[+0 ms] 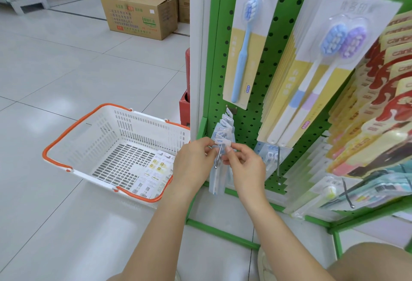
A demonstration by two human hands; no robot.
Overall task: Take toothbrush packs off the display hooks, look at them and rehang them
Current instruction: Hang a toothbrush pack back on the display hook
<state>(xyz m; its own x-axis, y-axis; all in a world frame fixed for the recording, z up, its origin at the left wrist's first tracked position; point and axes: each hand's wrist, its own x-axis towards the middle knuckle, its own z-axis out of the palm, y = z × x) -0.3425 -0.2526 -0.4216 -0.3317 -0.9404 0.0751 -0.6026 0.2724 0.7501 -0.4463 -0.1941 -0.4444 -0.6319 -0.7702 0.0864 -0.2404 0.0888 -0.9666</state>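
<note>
At the low metal hook (218, 155) on the green pegboard (270, 42), two hands meet: the left hand (192, 160) and right hand (243, 164) each pinch the top of one clear toothbrush pack (219, 176) with their fingers (228, 148), its hang tab on the hook. Several more packs hang behind it. Near left, one white basket (107, 129) sits on the floor. Far left stand several cardboard boxes (138, 13).

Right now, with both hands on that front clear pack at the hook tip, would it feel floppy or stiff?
Probably light and slightly bendy: the clear pack looks thin and flat. It likely swings freely, hanging from the metal hook by its top tab. Its glossy plastic may be slippery.
</note>
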